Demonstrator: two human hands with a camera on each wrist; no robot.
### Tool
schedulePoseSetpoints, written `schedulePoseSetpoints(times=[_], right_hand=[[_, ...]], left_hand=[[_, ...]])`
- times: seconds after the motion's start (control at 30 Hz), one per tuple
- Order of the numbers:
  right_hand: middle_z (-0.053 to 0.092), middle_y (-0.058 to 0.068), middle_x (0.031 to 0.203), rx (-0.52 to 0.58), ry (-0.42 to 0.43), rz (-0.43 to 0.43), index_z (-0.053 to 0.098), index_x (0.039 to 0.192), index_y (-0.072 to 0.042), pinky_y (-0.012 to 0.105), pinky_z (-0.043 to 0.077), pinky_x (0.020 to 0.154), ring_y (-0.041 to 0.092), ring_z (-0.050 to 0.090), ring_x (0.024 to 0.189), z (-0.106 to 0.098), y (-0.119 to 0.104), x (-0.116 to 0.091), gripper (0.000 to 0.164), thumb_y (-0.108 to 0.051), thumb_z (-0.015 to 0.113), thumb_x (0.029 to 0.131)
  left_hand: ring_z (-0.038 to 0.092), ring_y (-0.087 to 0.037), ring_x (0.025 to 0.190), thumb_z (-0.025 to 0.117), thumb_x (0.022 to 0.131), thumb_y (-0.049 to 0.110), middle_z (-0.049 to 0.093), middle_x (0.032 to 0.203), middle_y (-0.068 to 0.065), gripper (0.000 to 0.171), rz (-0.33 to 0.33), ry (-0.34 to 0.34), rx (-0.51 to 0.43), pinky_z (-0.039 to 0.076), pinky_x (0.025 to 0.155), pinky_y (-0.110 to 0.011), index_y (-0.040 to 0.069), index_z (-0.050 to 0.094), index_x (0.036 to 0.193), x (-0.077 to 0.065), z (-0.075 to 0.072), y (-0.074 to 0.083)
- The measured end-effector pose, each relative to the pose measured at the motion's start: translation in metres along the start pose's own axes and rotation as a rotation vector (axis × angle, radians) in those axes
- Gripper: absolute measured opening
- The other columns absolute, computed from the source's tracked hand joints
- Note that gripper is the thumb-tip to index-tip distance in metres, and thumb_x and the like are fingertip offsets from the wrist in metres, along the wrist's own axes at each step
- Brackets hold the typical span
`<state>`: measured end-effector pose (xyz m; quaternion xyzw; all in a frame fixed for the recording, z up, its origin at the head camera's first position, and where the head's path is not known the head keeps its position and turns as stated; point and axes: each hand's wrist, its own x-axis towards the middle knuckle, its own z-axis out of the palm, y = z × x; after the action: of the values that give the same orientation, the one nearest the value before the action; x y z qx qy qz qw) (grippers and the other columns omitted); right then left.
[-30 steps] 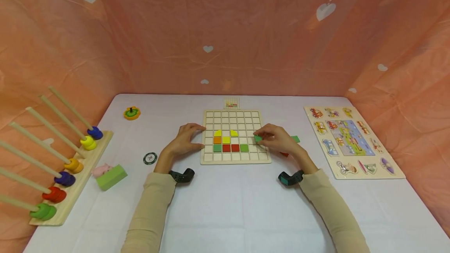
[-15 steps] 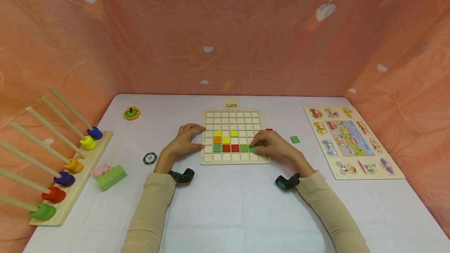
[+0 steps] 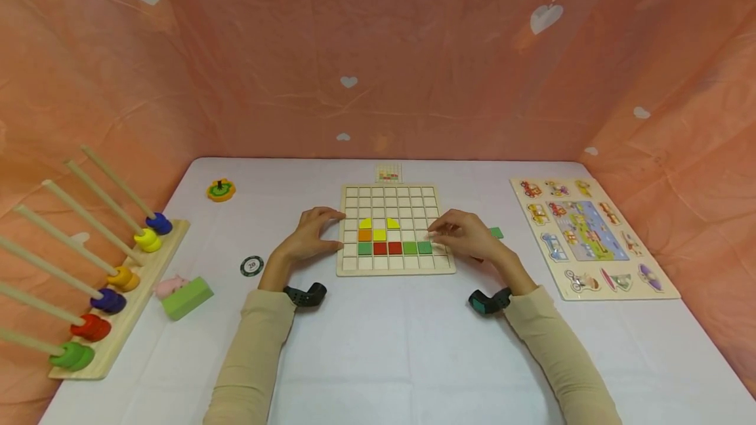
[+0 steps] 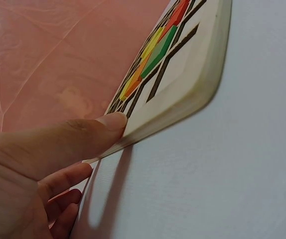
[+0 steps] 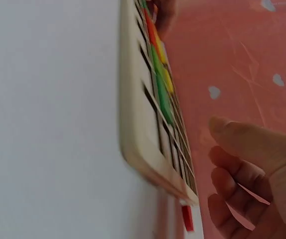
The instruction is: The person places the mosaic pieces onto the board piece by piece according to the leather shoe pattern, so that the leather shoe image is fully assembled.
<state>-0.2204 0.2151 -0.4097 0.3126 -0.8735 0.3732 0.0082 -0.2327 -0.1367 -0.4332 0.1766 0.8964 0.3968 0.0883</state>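
A wooden grid board (image 3: 390, 197) lies mid-table, bearing yellow, orange, green and red tiles. Its lower filled row ends on the right with a green tile (image 3: 424, 248). My left hand (image 3: 306, 238) rests against the board's left edge; the left wrist view shows the thumb (image 4: 68, 142) on the rim and the other fingers below it. Over the board's right edge hovers my right hand (image 3: 466, 235), its fingers loosely bent and apart from the tiles. Nothing shows between thumb and fingers in the right wrist view.
A loose green tile (image 3: 497, 233) and a red tile (image 5: 187, 217) lie right of the board. Behind it is a small pattern card (image 3: 388, 173). A picture puzzle (image 3: 590, 238) lies far right; a peg stacker (image 3: 126, 287), green block (image 3: 188, 298) and round chip (image 3: 252, 265) are left.
My right hand brought a green tile to the end of the lower row, let it go, then drew back up and right. The left hand stayed at the board's edge.
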Motion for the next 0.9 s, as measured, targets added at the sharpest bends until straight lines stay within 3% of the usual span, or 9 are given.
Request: schedulePoseSetpoints(times=[0.2, 0.33, 0.57, 0.9], right_hand=[[0.063, 0.025, 0.094, -0.041, 0.109, 0.014, 0.065, 0.1, 0.01, 0.048, 0.049, 0.071, 0.034, 0.056, 0.082, -0.033, -0.024, -0.015, 0.021, 0.01, 0.065, 0.079], [0.061, 0.025, 0.102, -0.044, 0.111, 0.087, 0.062, 0.106, 0.01, 0.051, 0.048, 0.075, 0.038, 0.055, 0.089, -0.046, -0.007, -0.026, 0.025, 0.011, 0.062, 0.081], [0.057, 0.024, 0.117, 0.006, 0.012, 0.228, 0.057, 0.118, 0.004, 0.051, 0.043, 0.089, 0.036, 0.052, 0.103, -0.057, 0.033, -0.041, 0.037, 0.009, 0.061, 0.082], [0.054, 0.023, 0.125, 0.012, -0.037, 0.334, 0.054, 0.123, 0.002, 0.052, 0.035, 0.096, 0.038, 0.048, 0.114, -0.065, 0.049, -0.052, 0.044, 0.008, 0.062, 0.08]], left_hand=[[0.018, -0.033, 0.133, 0.074, 0.077, 0.015, 0.036, 0.139, -0.014, 0.059, 0.001, 0.001, 0.0, 0.016, 0.108, -0.056, 0.01, 0.051, 0.131, 0.0, 0.0, -0.001], [0.018, -0.032, 0.134, 0.074, 0.077, 0.016, 0.036, 0.14, -0.013, 0.059, -0.002, -0.002, -0.003, 0.016, 0.108, -0.056, 0.011, 0.051, 0.131, 0.001, 0.001, -0.002], [0.018, -0.032, 0.133, 0.074, 0.077, 0.016, 0.036, 0.14, -0.014, 0.059, 0.0, 0.0, 0.002, 0.017, 0.108, -0.056, 0.01, 0.051, 0.131, 0.001, 0.0, -0.002], [0.018, -0.033, 0.134, 0.074, 0.076, 0.014, 0.036, 0.14, -0.015, 0.059, -0.001, 0.005, -0.007, 0.016, 0.108, -0.057, 0.01, 0.052, 0.13, 0.0, 0.0, 0.0]])
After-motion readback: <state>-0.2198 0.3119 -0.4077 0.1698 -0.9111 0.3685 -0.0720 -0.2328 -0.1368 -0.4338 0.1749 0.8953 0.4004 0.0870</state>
